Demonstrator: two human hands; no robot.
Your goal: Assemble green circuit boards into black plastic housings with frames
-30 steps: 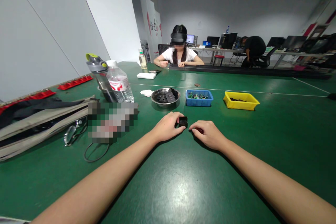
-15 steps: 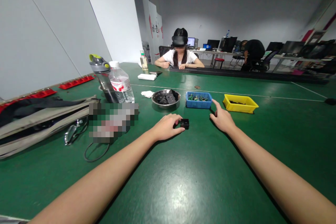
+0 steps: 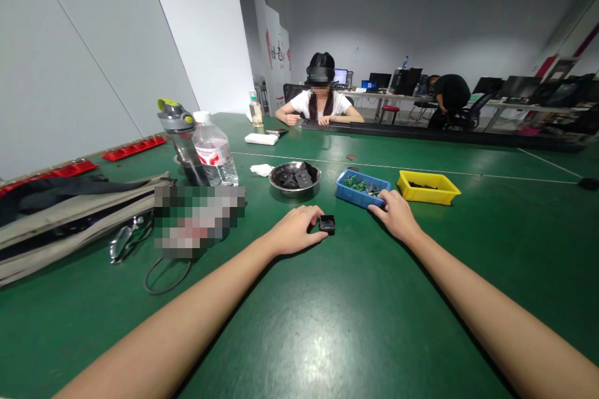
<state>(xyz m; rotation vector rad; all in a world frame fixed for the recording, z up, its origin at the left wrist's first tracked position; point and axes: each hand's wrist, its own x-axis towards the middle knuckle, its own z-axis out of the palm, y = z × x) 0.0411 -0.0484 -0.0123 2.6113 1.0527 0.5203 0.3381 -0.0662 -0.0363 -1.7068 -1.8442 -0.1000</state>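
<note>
1. Fingers point(image 3: 314, 219) of my left hand point(image 3: 294, 230) curl closed around a small black square part point(image 3: 327, 223), pinning it against the green counter point(image 3: 327, 324) in front of me, about midway across its width.
2. My right hand point(image 3: 397, 215) lies just right of that part, apart from it. Its fingers point(image 3: 380, 202) grip the near right corner of a blue tray point(image 3: 360, 190), which sits turned at an angle.
3. Inside the blue tray is a heap of small green and metallic pieces point(image 3: 358, 185); they are too small to identify.
4. Just right of the blue tray stands a yellow tray point(image 3: 428, 187) holding a few dark bits.
5. Left of the blue tray, a round metal bowl point(image 3: 294, 177) holds several black parts like the one under my left hand.
6. Toward the counter's left edge stand a clear water bottle point(image 3: 213, 153) and a grey sports bottle point(image 3: 180, 134), with a grey bag point(image 3: 70, 218) lying nearer me.
7. At the counter's far edge another person point(image 3: 319, 100) sits facing me, arms resting on the surface.
</note>
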